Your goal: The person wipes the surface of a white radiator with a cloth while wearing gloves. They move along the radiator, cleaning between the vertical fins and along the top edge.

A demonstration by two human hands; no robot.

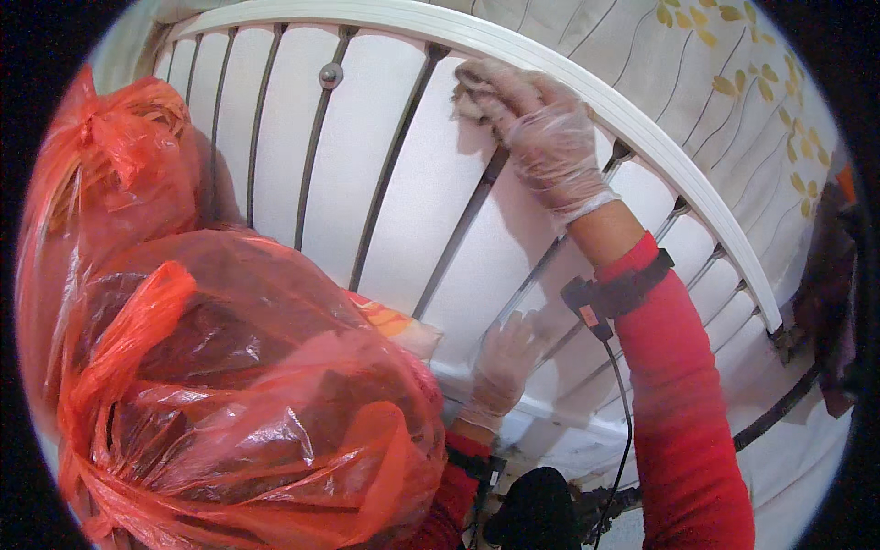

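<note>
A white headboard (431,197) with dark grooves between its panels curves across the view. Near its top rail my right hand (555,137), in a clear plastic glove, presses a crumpled greyish cloth (472,101) against a panel, fingers bent over it. Lower down, my left hand (507,362), gloved the same way, leans on the panels with its fingers stretched out and nothing visible in it. Both forearms are in red sleeves with a black band at each wrist.
Large red plastic bags (247,385), knotted and full, fill the left side close to my left arm. A patterned fabric piece (394,321) sticks out behind them. A black cable (625,403) hangs from my right wristband. Flowered wallpaper (733,82) lies beyond the rail; dark cloth (830,302) hangs at right.
</note>
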